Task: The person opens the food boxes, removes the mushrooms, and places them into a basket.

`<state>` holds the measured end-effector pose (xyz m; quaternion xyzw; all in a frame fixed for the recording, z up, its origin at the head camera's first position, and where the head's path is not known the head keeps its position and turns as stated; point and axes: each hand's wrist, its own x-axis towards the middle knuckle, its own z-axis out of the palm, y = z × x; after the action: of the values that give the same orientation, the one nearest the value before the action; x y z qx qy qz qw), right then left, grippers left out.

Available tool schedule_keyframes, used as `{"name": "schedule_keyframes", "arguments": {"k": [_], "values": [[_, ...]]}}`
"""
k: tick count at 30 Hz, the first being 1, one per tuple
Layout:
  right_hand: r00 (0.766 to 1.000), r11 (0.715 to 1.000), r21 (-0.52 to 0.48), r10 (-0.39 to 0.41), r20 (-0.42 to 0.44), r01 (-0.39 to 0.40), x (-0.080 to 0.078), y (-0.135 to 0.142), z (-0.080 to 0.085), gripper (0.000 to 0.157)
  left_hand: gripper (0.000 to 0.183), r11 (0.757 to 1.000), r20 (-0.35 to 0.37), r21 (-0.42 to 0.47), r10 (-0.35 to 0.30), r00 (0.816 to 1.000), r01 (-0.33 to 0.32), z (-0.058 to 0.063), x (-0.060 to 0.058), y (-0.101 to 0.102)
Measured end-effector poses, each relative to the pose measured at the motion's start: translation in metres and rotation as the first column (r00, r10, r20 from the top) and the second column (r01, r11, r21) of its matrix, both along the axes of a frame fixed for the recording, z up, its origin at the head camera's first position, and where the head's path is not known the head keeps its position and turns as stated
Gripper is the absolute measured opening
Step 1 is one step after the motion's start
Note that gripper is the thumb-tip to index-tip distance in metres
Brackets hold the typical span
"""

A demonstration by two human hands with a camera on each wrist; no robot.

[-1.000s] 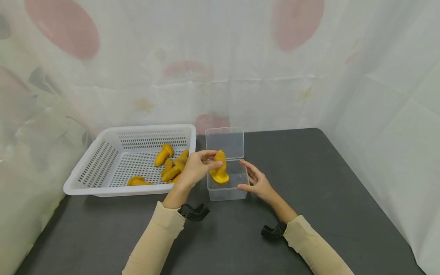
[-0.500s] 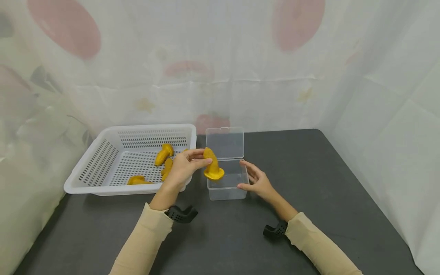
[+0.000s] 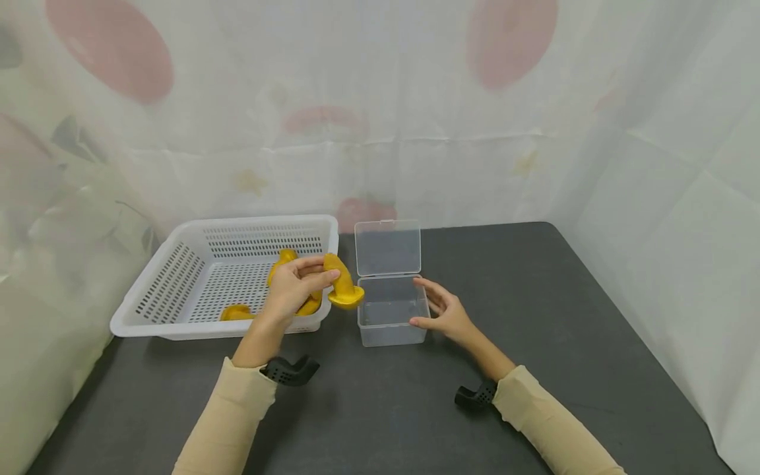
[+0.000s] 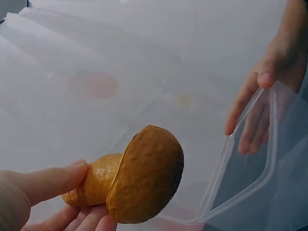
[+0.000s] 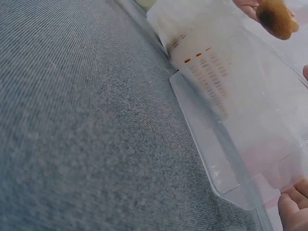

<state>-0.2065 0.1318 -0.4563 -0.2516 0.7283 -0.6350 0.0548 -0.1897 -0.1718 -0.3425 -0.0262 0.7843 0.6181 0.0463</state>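
Note:
In the head view my left hand [image 3: 291, 284] pinches a yellow-brown mushroom [image 3: 342, 285] between thumb and fingers, over the right rim of a white basket [image 3: 148, 297]. Its rounded cap points away from the palm in the left wrist view, while the fingers hold the stem [image 4: 98, 178]. A clear plastic box [image 3: 393, 334] stands right of the basket, its hinged lid [image 3: 388, 247] tipped back. My right hand [image 3: 445, 316] holds the box's right side, thumb near the front and fingers at the rim. More mushrooms [image 3: 236, 313] lie in the basket, partly hidden by the left hand.
Box and basket stand side by side on a dark table [image 3: 534, 330]. A white printed curtain [image 3: 380, 132] hangs behind the table. Black bands with mounts [image 3: 291, 371] sit on both wrists.
My left hand has moved left with the mushroom, from above the clear box to the basket's right edge. The right hand and the box stay in place.

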Motion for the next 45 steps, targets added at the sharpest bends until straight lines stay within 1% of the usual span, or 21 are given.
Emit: {"name": "schedule_keyframes", "arguments": {"k": [2,9,16,24,28,31,34,40,45], "values": [[1.000,1.000,0.005,0.000,0.001,0.000,0.000,0.000,0.000,0.082,0.056,1.000,-0.001,0.012,0.016,1.000,-0.016,0.002,0.000,-0.005],[1.000,1.000,0.005,-0.005,0.014,0.005,0.001,-0.001,0.000,0.082,0.062,0.993,0.013,0.095,0.069,0.998,-0.070,0.007,0.001,-0.025],[1.000,1.000,0.000,-0.008,0.011,0.008,0.001,-0.002,0.001,0.082,0.068,0.986,-0.001,0.106,0.130,0.992,-0.129,0.006,-0.001,-0.045],[1.000,1.000,-0.007,0.005,0.009,-0.004,0.000,-0.002,-0.001,0.082,0.077,0.980,0.015,0.104,0.169,0.986,-0.169,0.003,0.002,-0.062],[1.000,1.000,-0.013,0.011,0.002,-0.011,-0.001,-0.002,-0.003,0.082,0.079,0.971,0.022,0.129,0.200,0.979,-0.201,0.001,0.004,-0.071],[1.000,1.000,-0.015,0.013,-0.006,-0.013,-0.002,0.000,-0.004,0.082,0.080,0.967,0.022,0.114,0.228,0.973,-0.229,-0.001,0.004,-0.077],[1.000,1.000,-0.018,0.012,-0.008,-0.012,-0.001,0.001,-0.005,0.082,0.079,0.966,0.010,0.074,0.247,0.969,-0.247,-0.003,0.005,-0.082],[1.000,1.000,-0.027,0.013,-0.013,-0.013,0.000,0.001,-0.007,0.082,0.075,0.966,-0.009,0.024,0.258,0.966,-0.258,-0.008,0.007,-0.094],[1.000,0.999,-0.035,0.010,-0.008,-0.010,-0.002,0.000,-0.007,0.082,0.071,0.965,0.006,0.013,0.261,0.965,-0.261,-0.014,0.010,-0.104]]}}
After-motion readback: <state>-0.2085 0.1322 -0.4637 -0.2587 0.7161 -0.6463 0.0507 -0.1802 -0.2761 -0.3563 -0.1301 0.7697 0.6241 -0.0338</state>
